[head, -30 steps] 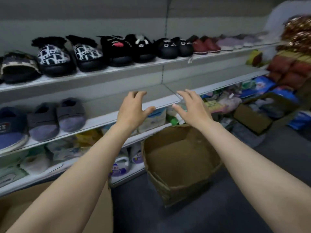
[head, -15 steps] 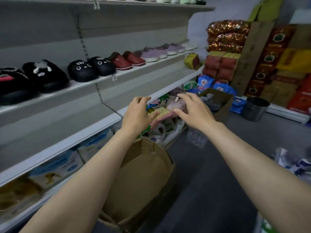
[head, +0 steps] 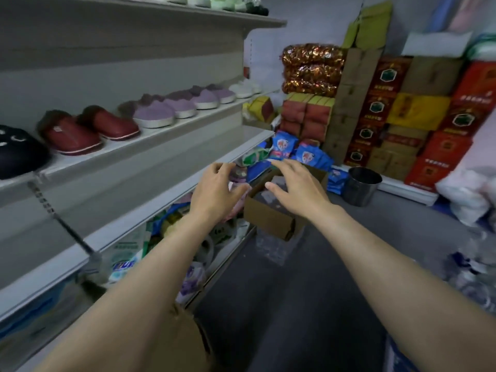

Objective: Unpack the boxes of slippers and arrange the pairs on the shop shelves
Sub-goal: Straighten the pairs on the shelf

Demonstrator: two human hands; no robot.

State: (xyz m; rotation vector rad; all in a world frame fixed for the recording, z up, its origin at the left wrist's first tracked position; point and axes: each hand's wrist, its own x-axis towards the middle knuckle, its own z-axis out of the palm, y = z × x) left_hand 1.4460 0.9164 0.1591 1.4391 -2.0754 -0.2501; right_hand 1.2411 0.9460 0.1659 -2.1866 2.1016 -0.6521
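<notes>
My left hand (head: 214,191) and my right hand (head: 298,189) are stretched forward, fingers spread and loosely bent, holding nothing. Beyond them on the floor stands an open cardboard box (head: 271,218) with dark slippers (head: 271,200) inside; my right hand hovers over it. On the shelf at the left sit dark red slippers (head: 88,130), purple slippers (head: 177,107), white slippers (head: 244,88) and a black slipper (head: 16,151). The shelf below them (head: 166,167) is bare. An empty brown box (head: 182,342) shows at the bottom edge under my left arm.
The lowest shelf holds packets and detergent bottles (head: 128,253). Blue bags (head: 308,154) lie beyond the box. A metal bucket (head: 362,186) stands on the grey floor. Stacked red and yellow cartons (head: 418,116) fill the back wall. Pale bundles (head: 467,189) lie at the right.
My view has swung right along the shelves, leaving the empty brown box behind. Both hands stay empty and have come up to the open box with dark slippers.
</notes>
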